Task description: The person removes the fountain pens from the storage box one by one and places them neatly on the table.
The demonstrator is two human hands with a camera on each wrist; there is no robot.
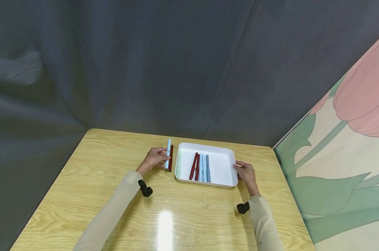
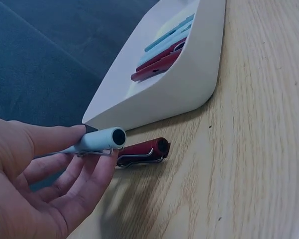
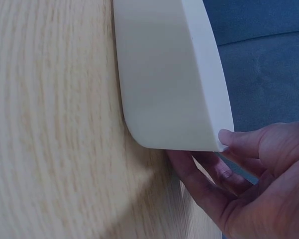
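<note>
My left hand [image 1: 154,158] pinches a light blue pen [image 2: 100,140] between thumb and fingers, with its metal clip facing down in the left wrist view. Just beyond it, a dark red pen [image 2: 148,152] lies on the table beside the tray's left end. The shallow white tray [image 1: 222,167] holds a pale green pen [image 1: 178,164] at its left side. Nearer its middle lie two dark red pens [image 1: 193,166], light blue pens [image 1: 202,169] and a grey-blue pen [image 1: 208,169]. At the tray's right end, my right hand [image 3: 263,174] grips the rim, thumb on top and fingers against the outside.
The wooden table [image 1: 189,209] extends in front of the tray and to both sides. Behind its far edge hangs a dark curtain [image 1: 177,69]. A panel with a tulip print [image 1: 340,157] stands along the right side.
</note>
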